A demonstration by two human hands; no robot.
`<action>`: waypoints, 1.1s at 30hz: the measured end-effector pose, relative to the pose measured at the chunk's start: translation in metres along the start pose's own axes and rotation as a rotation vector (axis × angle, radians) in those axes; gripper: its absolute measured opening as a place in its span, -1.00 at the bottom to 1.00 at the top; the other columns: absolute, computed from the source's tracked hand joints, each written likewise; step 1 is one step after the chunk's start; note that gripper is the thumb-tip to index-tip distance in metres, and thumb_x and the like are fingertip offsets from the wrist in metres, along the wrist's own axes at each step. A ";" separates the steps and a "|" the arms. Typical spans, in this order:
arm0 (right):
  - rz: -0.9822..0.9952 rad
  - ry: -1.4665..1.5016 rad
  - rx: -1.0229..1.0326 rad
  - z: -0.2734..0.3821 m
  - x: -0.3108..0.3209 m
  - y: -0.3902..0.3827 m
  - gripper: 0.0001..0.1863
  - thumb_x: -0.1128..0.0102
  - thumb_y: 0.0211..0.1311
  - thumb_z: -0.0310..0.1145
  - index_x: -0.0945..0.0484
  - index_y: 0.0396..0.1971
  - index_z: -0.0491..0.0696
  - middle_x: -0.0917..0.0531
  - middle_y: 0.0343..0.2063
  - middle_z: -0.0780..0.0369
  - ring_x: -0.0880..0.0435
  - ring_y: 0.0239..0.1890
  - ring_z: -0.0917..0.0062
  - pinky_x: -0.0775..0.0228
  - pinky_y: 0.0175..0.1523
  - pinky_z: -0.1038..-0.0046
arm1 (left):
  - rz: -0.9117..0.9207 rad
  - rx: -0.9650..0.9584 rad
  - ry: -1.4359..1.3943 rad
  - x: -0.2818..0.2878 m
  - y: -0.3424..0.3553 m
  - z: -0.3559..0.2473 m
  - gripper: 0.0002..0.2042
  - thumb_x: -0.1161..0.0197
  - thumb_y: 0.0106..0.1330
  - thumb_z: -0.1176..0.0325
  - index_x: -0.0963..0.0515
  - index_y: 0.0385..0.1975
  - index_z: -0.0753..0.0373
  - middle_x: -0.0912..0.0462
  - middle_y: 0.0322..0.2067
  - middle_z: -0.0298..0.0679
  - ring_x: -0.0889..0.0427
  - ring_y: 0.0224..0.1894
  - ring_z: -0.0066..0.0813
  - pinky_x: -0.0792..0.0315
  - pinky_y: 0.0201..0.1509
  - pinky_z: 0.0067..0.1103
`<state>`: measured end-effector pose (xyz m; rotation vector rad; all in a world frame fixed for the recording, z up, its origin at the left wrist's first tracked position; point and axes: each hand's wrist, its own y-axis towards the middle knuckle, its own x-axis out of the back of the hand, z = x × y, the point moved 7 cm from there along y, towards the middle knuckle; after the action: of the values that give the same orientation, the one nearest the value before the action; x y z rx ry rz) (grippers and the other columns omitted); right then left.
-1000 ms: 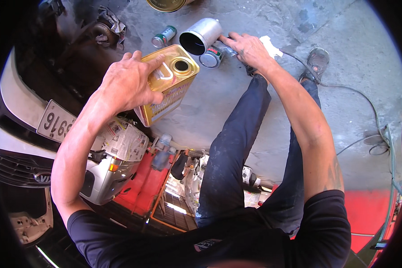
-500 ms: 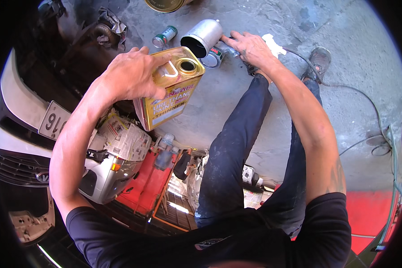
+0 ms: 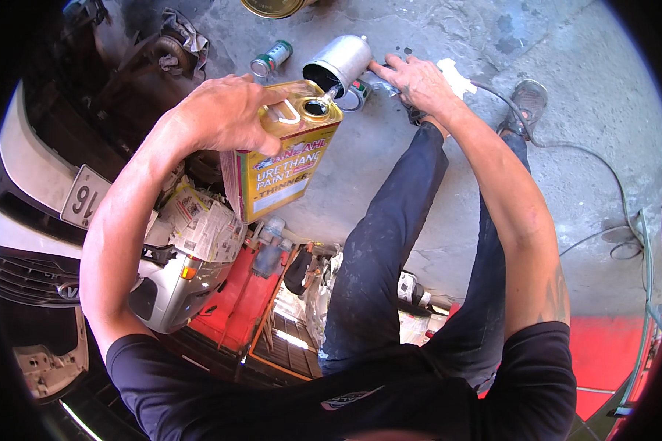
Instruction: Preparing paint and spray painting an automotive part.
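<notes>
Set in a vehicle workshop, over a grey, stained concrete floor (image 3: 456, 198). Closest in, dressed in a black short-sleeved shirt (image 3: 287, 397) and dark, dusty trousers (image 3: 379, 242). Just beyond, grasping with the left hand (image 3: 228, 114) a gold rectangular metal tin (image 3: 290, 173), with fingers laid over the top by the white handle and thumb against the printed front. Held leaning, with spout beside the dark mouth of a silver metal cup (image 3: 346, 57) and clear liquid (image 3: 335, 92) between the two. Judged stiff but thin-walled and easy to dent; probably heavy if well filled, apt to slosh, slick where wetted. Best held by the handle, with support low on the body. Reaching to the cup's side with the right hand (image 3: 421, 84), fingertips seemingly touching; cannot tell whether gripping, with the palm hidden. Likely light, rigid and smooth; better steadied around the wall than at the rim. Farther out, a green-and-silver cylindrical can (image 3: 272, 59), a round lidded can (image 3: 357, 103) partly behind the cup, a crumpled white cloth or paper (image 3: 456, 77), a black hose (image 3: 493, 91). Off left, a white vehicle front (image 3: 37, 176).
</notes>
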<state>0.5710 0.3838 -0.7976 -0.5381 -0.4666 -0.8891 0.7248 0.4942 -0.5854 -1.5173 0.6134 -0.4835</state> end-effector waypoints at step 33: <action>0.033 0.049 0.036 0.015 0.003 0.012 -0.10 -0.38 -0.08 -0.57 -0.39 0.39 0.24 -0.60 -0.05 0.25 -0.67 -0.15 0.26 -0.60 -0.01 0.26 | -0.476 0.046 -0.055 -0.073 -0.042 0.029 -0.15 -0.50 -0.08 0.12 -0.46 0.39 -0.01 -0.55 -0.08 0.00 -0.56 -0.02 -0.04 -0.52 0.09 -0.25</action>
<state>0.5802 0.3980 -0.7874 -0.4885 -0.4280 -0.8591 0.6913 0.5630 -0.5394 -1.6278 0.1901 -0.8079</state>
